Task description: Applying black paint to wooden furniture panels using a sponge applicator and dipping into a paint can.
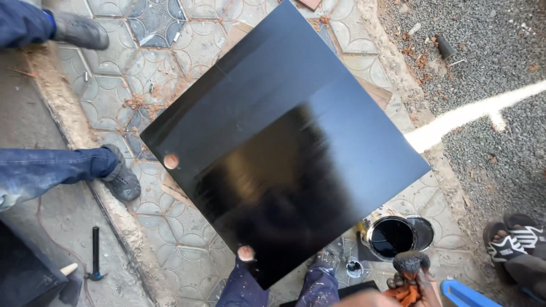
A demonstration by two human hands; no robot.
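Note:
A large glossy black panel [284, 142], wet with black paint, is held tilted over the paved ground. The thumb tip of my left hand [245, 253] presses on its near edge; the rest of that hand is hidden beneath the panel. A second fingertip [170, 161] shows at the panel's left edge, and I cannot tell whose it is. At the lower right, my right hand [410, 289] grips a paint brush [410, 262] with black bristles, together with an orange rag. The brush is just below an open can of black paint [392, 236].
Another person's jeans leg and grey shoe [121, 181] stand at left, and a second shoe [79, 31] is at top left. A hammer [95, 253] lies lower left. A sandalled foot [515, 241] and a blue object [466, 293] are at lower right. Gravel [483, 51] is at right.

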